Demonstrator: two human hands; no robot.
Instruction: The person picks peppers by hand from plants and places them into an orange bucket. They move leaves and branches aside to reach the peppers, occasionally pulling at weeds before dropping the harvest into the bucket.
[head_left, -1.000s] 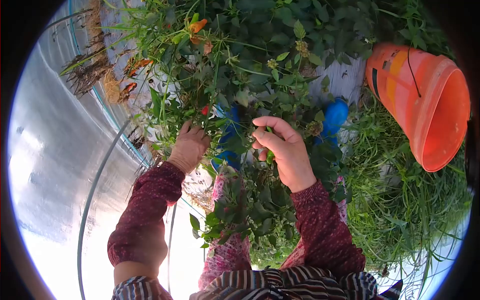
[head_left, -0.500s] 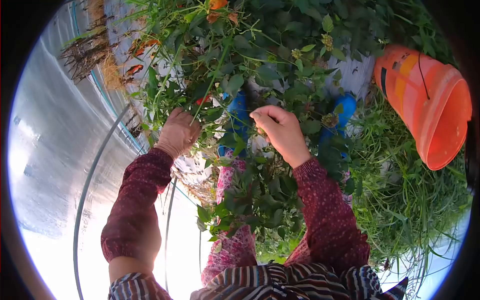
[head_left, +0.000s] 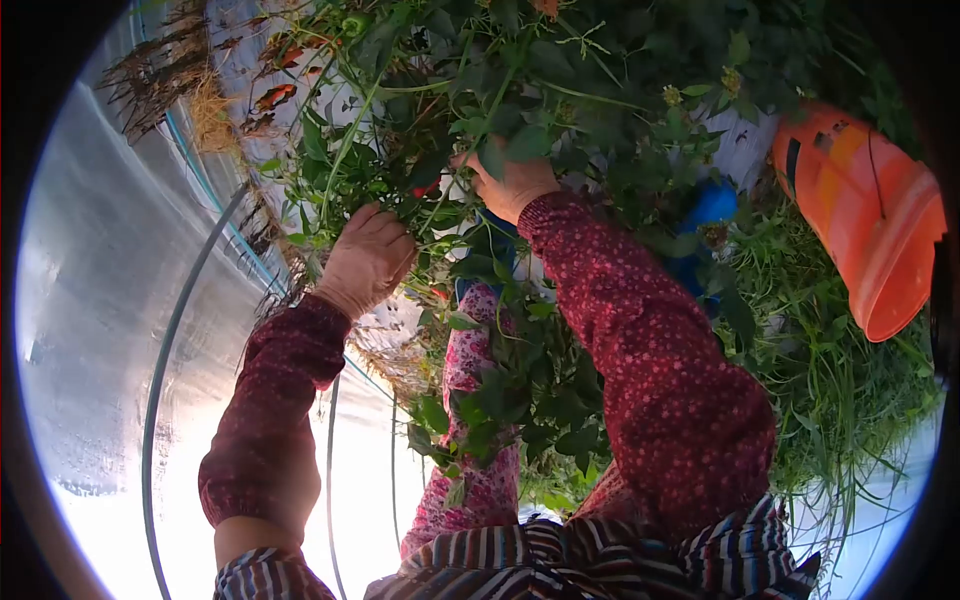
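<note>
Foliage (head_left: 317,138) around left hand (head_left: 368,262) and right hand (head_left: 515,188); fingers (head_left: 385,230) partly hidden; grasp unclear.

this looks like a greenhouse or plastic growing tunnel, shown by the hazy plastic sheeting (head_left: 100,290) along the left, the thin curved pipe (head_left: 150,440) against it, the dense leafy plants (head_left: 610,70) over a pale ground sheet (head_left: 738,150), and the long grass (head_left: 800,380) at the right.
</note>
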